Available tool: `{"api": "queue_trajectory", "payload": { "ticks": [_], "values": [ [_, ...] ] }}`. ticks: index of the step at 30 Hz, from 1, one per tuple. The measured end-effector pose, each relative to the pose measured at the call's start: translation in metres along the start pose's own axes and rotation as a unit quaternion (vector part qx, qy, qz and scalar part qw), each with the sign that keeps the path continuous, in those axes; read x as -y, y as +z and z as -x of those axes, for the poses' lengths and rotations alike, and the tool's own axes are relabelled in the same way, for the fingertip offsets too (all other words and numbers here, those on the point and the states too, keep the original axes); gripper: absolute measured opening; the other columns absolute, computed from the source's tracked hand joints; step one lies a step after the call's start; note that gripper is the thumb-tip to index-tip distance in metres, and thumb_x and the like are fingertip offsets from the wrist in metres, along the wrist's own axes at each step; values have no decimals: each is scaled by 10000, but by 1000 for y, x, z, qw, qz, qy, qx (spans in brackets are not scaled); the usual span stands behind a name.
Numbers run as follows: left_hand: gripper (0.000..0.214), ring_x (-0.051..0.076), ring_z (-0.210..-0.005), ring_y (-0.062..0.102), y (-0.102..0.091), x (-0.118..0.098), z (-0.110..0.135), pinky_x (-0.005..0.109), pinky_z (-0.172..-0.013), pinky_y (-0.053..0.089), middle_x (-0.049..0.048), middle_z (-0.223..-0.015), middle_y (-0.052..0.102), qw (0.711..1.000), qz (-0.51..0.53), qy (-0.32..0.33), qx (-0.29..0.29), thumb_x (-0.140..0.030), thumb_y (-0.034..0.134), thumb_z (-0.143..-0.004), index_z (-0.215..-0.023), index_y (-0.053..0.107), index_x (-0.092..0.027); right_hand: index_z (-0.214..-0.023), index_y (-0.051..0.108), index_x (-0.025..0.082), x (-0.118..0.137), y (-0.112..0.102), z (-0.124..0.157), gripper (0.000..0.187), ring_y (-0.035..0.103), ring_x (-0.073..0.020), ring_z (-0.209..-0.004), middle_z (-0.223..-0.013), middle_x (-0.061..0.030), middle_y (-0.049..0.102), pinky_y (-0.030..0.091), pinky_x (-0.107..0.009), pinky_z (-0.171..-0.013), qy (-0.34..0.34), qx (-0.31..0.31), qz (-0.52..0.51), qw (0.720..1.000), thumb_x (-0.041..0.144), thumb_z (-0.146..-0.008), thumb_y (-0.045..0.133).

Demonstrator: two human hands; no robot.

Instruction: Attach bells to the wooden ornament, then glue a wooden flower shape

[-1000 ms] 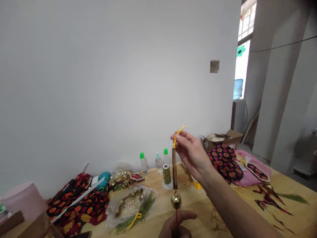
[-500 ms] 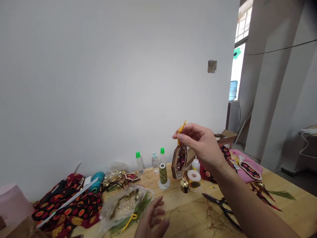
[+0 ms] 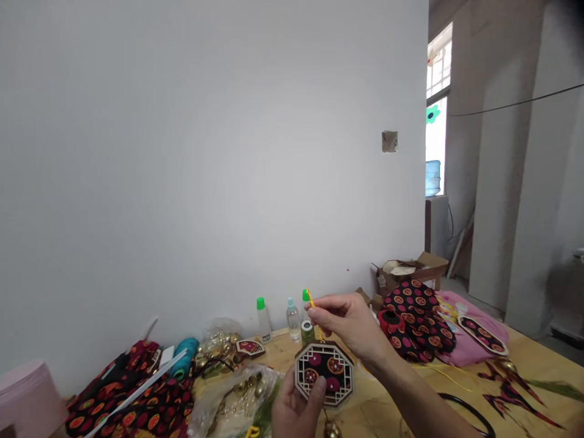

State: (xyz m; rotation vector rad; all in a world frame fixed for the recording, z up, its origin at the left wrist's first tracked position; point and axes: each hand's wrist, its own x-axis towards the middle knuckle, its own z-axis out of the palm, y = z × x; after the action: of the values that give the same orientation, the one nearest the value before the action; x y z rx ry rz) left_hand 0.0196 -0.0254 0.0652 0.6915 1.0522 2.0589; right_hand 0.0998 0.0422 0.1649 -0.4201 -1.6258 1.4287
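An octagonal wooden pendant (image 3: 335,365) with a lattice rim and a dark patterned fabric centre faces me. My left hand (image 3: 298,401) grips its lower left edge, thumb lying across the front. Above it, my right hand (image 3: 347,325) pinches the yellow cord (image 3: 320,333) that comes up from the pendant's top. The cord's loose end sticks up past the fingertips. Below the pendant hangs a gold bell (image 3: 332,428), partly cut off by the frame's lower edge.
Along the wall stand a green-capped bottle (image 3: 263,319), a clear bottle (image 3: 293,319) and a thread spool (image 3: 307,332). A plastic bag of beads (image 3: 237,401) and patterned fabric (image 3: 168,395) lie left. On the right are more fabric (image 3: 417,316), a pink cloth (image 3: 490,322) and a black scissor handle (image 3: 469,410).
The pendant has come down and turned its front towards me. My left hand has risen and taken hold of it. My right hand has lowered, still pinching the cord.
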Motion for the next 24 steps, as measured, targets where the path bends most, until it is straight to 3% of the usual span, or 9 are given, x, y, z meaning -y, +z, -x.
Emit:
{"api": "queue_trajectory", "payload": {
  "ticks": [7, 14, 19, 24],
  "values": [
    [388, 171, -646, 632, 7, 0, 14, 245, -601, 501, 46, -695, 696, 998, -9, -69, -12, -287, 766, -436, -760, 615, -137, -555, 645, 149, -4, -7, 3, 151, 410, -79, -437, -488, 4, 568, 329, -217, -442, -68, -117, 2, 991, 268, -643, 618],
    [379, 165, -623, 631, 13, 5, 18, 234, -572, 499, 28, -686, 698, 995, 3, -96, -14, -282, 770, -431, -747, 607, -152, -615, 662, 147, -9, -19, 7, 176, 439, -75, -464, -551, -13, 604, 320, -194, -431, -23, -100, -22, 995, 312, -653, 616],
    [430, 167, -577, 616, 14, 6, 23, 219, -482, 469, 40, -696, 690, 995, -20, -90, 24, -306, 760, -452, -819, 592, -158, -586, 646, 154, 6, -28, 15, 167, 430, -64, -453, -542, 4, 584, 312, -188, -417, -10, -77, -43, 996, 309, -646, 627],
    [448, 208, -753, 616, 30, 13, 25, 289, -651, 485, 57, -799, 682, 991, 15, -110, 81, -336, 712, -539, -934, 569, -178, -539, 629, 160, 28, -34, 25, 121, 460, -72, -474, -520, 19, 574, 328, -194, -425, -8, -60, -29, 998, 259, -592, 674]
  ]
}}
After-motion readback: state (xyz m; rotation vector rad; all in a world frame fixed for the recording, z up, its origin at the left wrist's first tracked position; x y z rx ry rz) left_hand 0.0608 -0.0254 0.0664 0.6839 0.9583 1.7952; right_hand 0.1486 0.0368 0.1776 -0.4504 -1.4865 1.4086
